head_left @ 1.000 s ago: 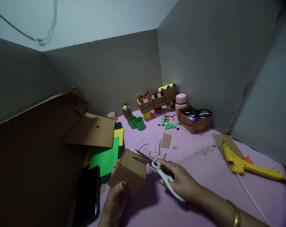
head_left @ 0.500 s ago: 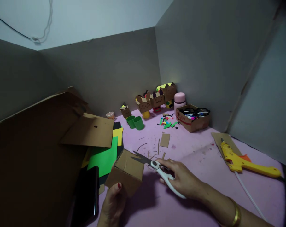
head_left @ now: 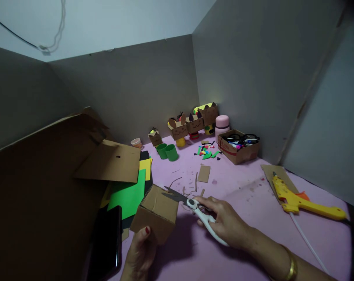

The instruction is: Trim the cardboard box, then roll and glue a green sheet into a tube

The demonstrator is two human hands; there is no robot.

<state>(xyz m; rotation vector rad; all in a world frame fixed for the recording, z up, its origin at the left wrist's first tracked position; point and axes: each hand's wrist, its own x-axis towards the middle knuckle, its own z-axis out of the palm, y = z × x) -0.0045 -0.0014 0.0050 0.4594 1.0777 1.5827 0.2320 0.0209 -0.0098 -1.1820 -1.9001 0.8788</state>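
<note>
A small brown cardboard box [head_left: 157, 218] is tilted above the pink table, gripped from below by my left hand [head_left: 140, 249], whose thumb presses on its near side. My right hand [head_left: 226, 222] is closed around the white handles of a pair of scissors [head_left: 204, 218]. The dark blades are slightly apart and lie at the upper right edge of the box; whether they bite into the cardboard I cannot tell. Thin cardboard strips [head_left: 196, 181] and a small cardboard rectangle [head_left: 204, 174] rest just beyond the scissors.
On the right lies a yellow glue gun [head_left: 305, 205] with a white glue stick. Behind stand a carton of pens [head_left: 238, 150], a pink flask [head_left: 222, 125], green cups [head_left: 171, 152] and cardboard figures [head_left: 178, 130]. A phone [head_left: 106, 244], green sheet [head_left: 130, 195] and large cardboard [head_left: 42, 195] are left.
Almost nothing differs. Both hands, the box and the scissors stay in nearly the same place; the view has shifted very slightly.
</note>
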